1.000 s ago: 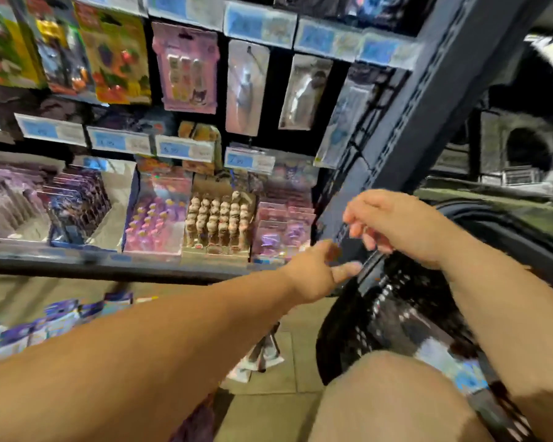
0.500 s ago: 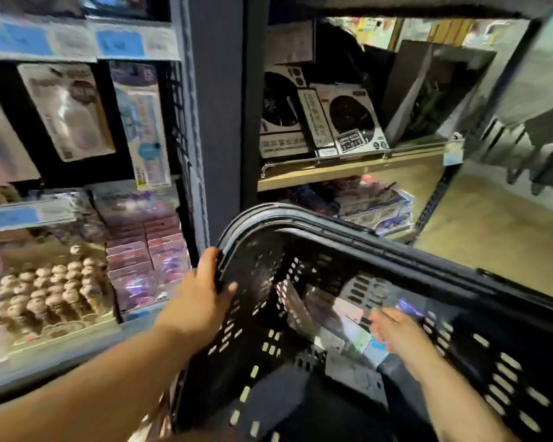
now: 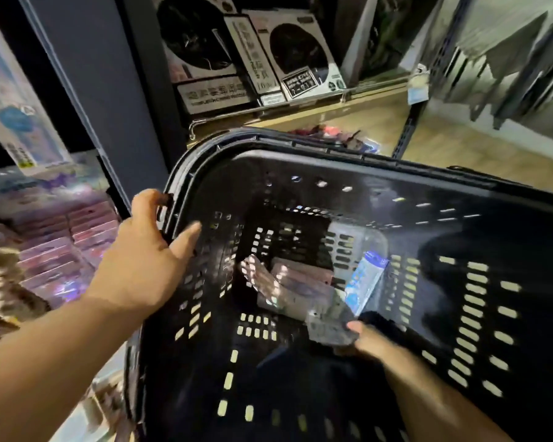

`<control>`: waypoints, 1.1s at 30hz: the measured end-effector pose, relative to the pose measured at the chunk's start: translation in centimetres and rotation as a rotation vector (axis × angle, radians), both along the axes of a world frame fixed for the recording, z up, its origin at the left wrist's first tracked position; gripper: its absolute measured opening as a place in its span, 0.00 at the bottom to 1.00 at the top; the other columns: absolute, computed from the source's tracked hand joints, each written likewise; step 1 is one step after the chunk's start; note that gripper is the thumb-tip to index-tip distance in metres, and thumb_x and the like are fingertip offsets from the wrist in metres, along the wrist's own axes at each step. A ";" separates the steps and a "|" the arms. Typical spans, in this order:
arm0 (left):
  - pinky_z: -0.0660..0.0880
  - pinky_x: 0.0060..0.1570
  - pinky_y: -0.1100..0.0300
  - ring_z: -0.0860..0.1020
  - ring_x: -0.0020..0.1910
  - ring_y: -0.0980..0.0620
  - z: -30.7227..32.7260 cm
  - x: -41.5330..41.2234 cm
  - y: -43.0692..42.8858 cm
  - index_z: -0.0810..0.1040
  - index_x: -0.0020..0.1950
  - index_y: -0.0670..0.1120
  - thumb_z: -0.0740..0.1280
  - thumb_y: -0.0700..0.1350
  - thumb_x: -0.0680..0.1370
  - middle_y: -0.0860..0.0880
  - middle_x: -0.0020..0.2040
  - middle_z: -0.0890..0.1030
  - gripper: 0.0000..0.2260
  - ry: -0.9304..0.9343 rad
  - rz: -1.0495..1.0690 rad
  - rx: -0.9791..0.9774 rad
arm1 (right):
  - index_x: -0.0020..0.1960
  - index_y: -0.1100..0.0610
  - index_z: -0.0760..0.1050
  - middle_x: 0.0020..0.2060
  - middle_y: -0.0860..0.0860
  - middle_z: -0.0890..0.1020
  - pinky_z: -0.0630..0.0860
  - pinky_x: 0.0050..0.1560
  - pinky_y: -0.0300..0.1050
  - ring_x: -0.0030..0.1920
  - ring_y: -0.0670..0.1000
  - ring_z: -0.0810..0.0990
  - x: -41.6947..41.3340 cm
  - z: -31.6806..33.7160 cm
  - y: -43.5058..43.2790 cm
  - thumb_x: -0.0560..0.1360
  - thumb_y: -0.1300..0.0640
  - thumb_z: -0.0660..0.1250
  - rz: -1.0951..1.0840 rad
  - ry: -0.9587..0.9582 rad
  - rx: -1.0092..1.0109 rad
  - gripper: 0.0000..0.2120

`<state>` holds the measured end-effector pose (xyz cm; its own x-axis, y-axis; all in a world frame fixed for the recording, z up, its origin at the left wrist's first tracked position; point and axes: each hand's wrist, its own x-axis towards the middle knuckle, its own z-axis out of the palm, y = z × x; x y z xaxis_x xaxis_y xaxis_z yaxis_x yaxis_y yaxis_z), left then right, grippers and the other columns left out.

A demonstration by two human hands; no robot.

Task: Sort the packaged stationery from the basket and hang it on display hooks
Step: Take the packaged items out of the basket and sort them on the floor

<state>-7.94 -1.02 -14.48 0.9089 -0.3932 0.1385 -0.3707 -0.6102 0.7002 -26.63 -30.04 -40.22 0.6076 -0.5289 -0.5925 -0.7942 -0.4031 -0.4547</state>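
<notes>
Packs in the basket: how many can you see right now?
4 in the basket: a shiny pack on the left, a pinkish pack beside it, a blue-and-white pack on the right, a grey pack pinched by the right hand. Blur may hide more.

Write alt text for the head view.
A person's right hand reaches into a black basket and pinches a clear packet, while the left hand grips the basket's rim. More packets lie on its bottom.

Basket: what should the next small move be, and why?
Probably lift the right hand out with the clear packet it seems to pinch. The left hand grips the basket by its rim, steadying it, and other packets lie at the bottom.
</notes>
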 end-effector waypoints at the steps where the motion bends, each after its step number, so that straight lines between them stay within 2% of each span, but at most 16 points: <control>1: 0.67 0.49 0.53 0.74 0.44 0.45 -0.1 -0.5 -0.2 0.61 0.67 0.54 0.65 0.55 0.78 0.45 0.52 0.74 0.21 -0.013 0.013 -0.051 | 0.63 0.62 0.75 0.57 0.57 0.78 0.75 0.59 0.43 0.52 0.49 0.74 -0.1 -0.5 -0.2 0.78 0.63 0.67 -0.012 0.024 -0.012 0.14; 3: 0.65 0.46 0.56 0.74 0.39 0.52 -0.2 -1.1 -0.7 0.62 0.66 0.53 0.66 0.52 0.78 0.50 0.47 0.75 0.20 -0.020 0.023 -0.142 | 0.67 0.60 0.72 0.60 0.54 0.77 0.76 0.52 0.36 0.55 0.50 0.77 -0.1 -0.8 -0.1 0.77 0.59 0.69 -0.030 0.052 -0.015 0.19; 5: 0.66 0.40 0.57 0.72 0.36 0.61 -0.4 -1.3 -1.0 0.62 0.64 0.55 0.65 0.50 0.79 0.57 0.42 0.73 0.17 -0.012 0.010 -0.193 | 0.68 0.58 0.72 0.63 0.56 0.77 0.72 0.55 0.39 0.61 0.53 0.77 0.2 -1.1 -0.4 0.76 0.53 0.70 -0.034 0.069 -0.028 0.22; 8: 0.66 0.36 0.65 0.73 0.35 0.60 -0.5 -1.3 -1.2 0.62 0.62 0.57 0.65 0.51 0.79 0.60 0.42 0.73 0.15 -0.012 -0.006 -0.228 | 0.64 0.54 0.75 0.59 0.53 0.79 0.68 0.49 0.39 0.55 0.50 0.76 0.2 -0.9 -0.6 0.71 0.46 0.74 0.011 0.056 -0.038 0.25; 9: 0.66 0.36 0.65 0.73 0.35 0.60 -0.6 -1.3 -1.3 0.62 0.62 0.57 0.64 0.50 0.79 0.60 0.42 0.73 0.15 -0.015 -0.001 -0.233 | 0.63 0.53 0.76 0.59 0.53 0.79 0.67 0.48 0.38 0.54 0.48 0.76 0.2 -1.1 -0.9 0.71 0.45 0.74 0.057 0.066 -0.052 0.23; 13: 0.69 0.38 0.55 0.70 0.34 0.57 -1.4 -1.2 -1.4 0.62 0.62 0.59 0.65 0.50 0.79 0.55 0.37 0.70 0.16 -0.064 0.008 -0.245 | 0.62 0.54 0.78 0.59 0.54 0.81 0.69 0.51 0.40 0.59 0.53 0.78 0.6 -0.5 -1.6 0.80 0.49 0.63 0.128 0.005 -0.162 0.15; 16: 0.73 0.44 0.49 0.71 0.35 0.54 -1.8 -0.7 -1.5 0.63 0.53 0.68 0.66 0.49 0.79 0.53 0.37 0.69 0.15 -0.113 0.005 -0.244 | 0.52 0.55 0.82 0.48 0.54 0.84 0.74 0.49 0.44 0.51 0.56 0.81 1.3 -0.4 -2.0 0.79 0.46 0.63 -0.008 -0.117 -0.185 0.14; 18: 0.75 0.48 0.43 0.74 0.36 0.48 -1.9 -0.5 -1.7 0.64 0.55 0.64 0.67 0.48 0.79 0.50 0.38 0.71 0.15 -0.127 0.005 -0.239 | 0.49 0.55 0.82 0.44 0.55 0.84 0.75 0.48 0.45 0.48 0.57 0.81 2.1 -0.5 -1.6 0.78 0.46 0.64 -0.076 -0.187 -0.161 0.14; 20: 0.76 0.49 0.38 0.76 0.39 0.43 -1.8 -0.5 -1.8 0.65 0.59 0.58 0.68 0.48 0.79 0.48 0.40 0.73 0.14 -0.122 0.008 -0.250 | 0.50 0.55 0.82 0.46 0.54 0.83 0.74 0.47 0.43 0.49 0.57 0.80 3.2 -0.8 -1.2 0.79 0.48 0.64 -0.147 -0.216 -0.181 0.13; 21: 0.76 0.49 0.38 0.76 0.38 0.46 -1.8 -0.6 -1.9 0.66 0.60 0.56 0.68 0.48 0.79 0.49 0.39 0.72 0.15 -0.130 0.010 -0.257 | 0.52 0.56 0.81 0.47 0.55 0.82 0.72 0.46 0.43 0.49 0.58 0.79 3.9 -0.9 -1.0 0.79 0.48 0.63 -0.177 -0.216 -0.197 0.13; 22: 0.75 0.50 0.39 0.74 0.37 0.50 -1.7 -0.7 -1.9 0.66 0.60 0.58 0.68 0.48 0.79 0.51 0.38 0.70 0.14 -0.138 0.010 -0.264 | 0.54 0.56 0.80 0.49 0.56 0.82 0.72 0.46 0.42 0.49 0.58 0.78 4.5 -0.9 -0.9 0.80 0.49 0.61 -0.190 -0.206 -0.216 0.14; 24: 0.74 0.50 0.42 0.70 0.35 0.53 -1.6 -1.1 -1.9 0.64 0.52 0.69 0.67 0.48 0.79 0.54 0.37 0.67 0.16 -0.134 0.007 -0.265 | 0.60 0.54 0.78 0.55 0.57 0.81 0.74 0.51 0.44 0.54 0.59 0.78 5.3 -1.1 -1.1 0.81 0.50 0.60 -0.206 -0.203 -0.259 0.13; 25: 0.74 0.49 0.43 0.70 0.35 0.52 -1.6 -1.2 -1.8 0.62 0.50 0.72 0.67 0.49 0.79 0.54 0.37 0.67 0.18 -0.124 0.001 -0.255 | 0.62 0.54 0.77 0.56 0.56 0.81 0.74 0.53 0.44 0.56 0.59 0.78 5.5 -1.3 -1.3 0.81 0.50 0.60 -0.235 -0.207 -0.271 0.14; 28: 0.75 0.46 0.45 0.73 0.37 0.45 -1.4 -1.6 -1.5 0.63 0.53 0.70 0.67 0.54 0.78 0.50 0.40 0.70 0.14 -0.086 -0.005 -0.244 | 0.61 0.56 0.76 0.58 0.57 0.81 0.74 0.56 0.46 0.58 0.59 0.78 5.2 -2.0 -1.7 0.79 0.48 0.63 -0.323 -0.216 -0.281 0.16; 30: 0.76 0.49 0.39 0.77 0.41 0.40 -1.1 -1.7 -1.2 0.60 0.51 0.75 0.66 0.63 0.74 0.48 0.43 0.72 0.15 -0.115 0.005 -0.239 | 0.62 0.57 0.75 0.59 0.58 0.79 0.73 0.58 0.47 0.60 0.59 0.76 4.9 -2.4 -1.7 0.77 0.45 0.66 -0.375 -0.226 -0.311 0.20; 33: 0.74 0.54 0.35 0.78 0.49 0.35 -2.0 -1.2 -0.7 0.61 0.57 0.71 0.62 0.76 0.66 0.42 0.45 0.75 0.23 -0.112 0.015 -0.258 | 0.71 0.54 0.68 0.66 0.59 0.71 0.68 0.63 0.47 0.67 0.59 0.68 4.8 -2.8 -1.9 0.75 0.41 0.66 -0.459 -0.191 -0.325 0.29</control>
